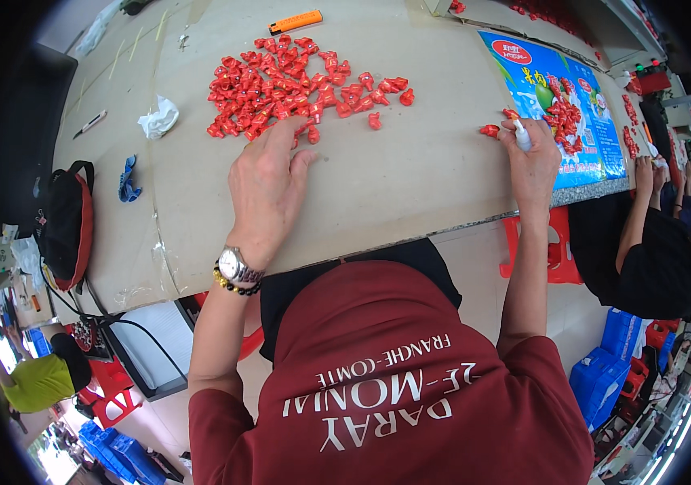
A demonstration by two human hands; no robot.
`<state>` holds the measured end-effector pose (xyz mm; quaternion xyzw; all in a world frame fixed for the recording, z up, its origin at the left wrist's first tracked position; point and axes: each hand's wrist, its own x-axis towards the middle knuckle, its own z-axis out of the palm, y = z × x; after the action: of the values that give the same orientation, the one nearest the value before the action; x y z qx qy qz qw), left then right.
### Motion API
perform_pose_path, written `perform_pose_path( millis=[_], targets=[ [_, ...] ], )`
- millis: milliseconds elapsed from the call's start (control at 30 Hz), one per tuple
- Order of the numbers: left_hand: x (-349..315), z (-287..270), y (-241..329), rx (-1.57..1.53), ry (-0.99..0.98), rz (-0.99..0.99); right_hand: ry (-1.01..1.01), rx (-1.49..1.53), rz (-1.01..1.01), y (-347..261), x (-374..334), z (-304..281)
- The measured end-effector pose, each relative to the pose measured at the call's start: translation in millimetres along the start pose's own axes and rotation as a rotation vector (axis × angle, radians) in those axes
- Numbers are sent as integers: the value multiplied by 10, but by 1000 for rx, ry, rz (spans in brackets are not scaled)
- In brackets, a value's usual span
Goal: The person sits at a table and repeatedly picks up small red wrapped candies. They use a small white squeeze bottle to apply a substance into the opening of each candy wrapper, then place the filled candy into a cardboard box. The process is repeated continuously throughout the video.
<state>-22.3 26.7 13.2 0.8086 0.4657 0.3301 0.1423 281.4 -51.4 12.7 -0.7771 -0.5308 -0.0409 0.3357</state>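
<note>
On table (410, 178): 2 hands, 1 lighter (295, 22), countless red caps (289, 85).

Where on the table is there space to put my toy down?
Bare tabletop lies between the left hand and right hand, below the red pieces pile. It is crowded at that pile and on the blue sheet.

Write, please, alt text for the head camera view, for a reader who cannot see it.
A person's left hand reaches into a pile of small red pieces on a tan table, while the right hand holds a small white object by a blue printed sheet. An orange lighter lies beyond the pile.
</note>
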Motion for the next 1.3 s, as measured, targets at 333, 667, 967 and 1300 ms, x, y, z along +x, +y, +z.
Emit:
perform_pose_path(
  millis=[333, 667, 967, 1300],
  targets=[
    [84, 61, -60, 166, -107, 93, -46, 385, 2, -370, -170, 17],
    [-356, -37, 241, -1652, -139, -599, -425, 901, -75, -939, -412, 62],
    [-670, 25, 238, -2263, -230, -697, -116, 826, -321, -1128, -498, -85],
    [-764, 94, 267, -2311, -195, -721, -49, 668, -626, -1161, -548, -86]
  ],
)
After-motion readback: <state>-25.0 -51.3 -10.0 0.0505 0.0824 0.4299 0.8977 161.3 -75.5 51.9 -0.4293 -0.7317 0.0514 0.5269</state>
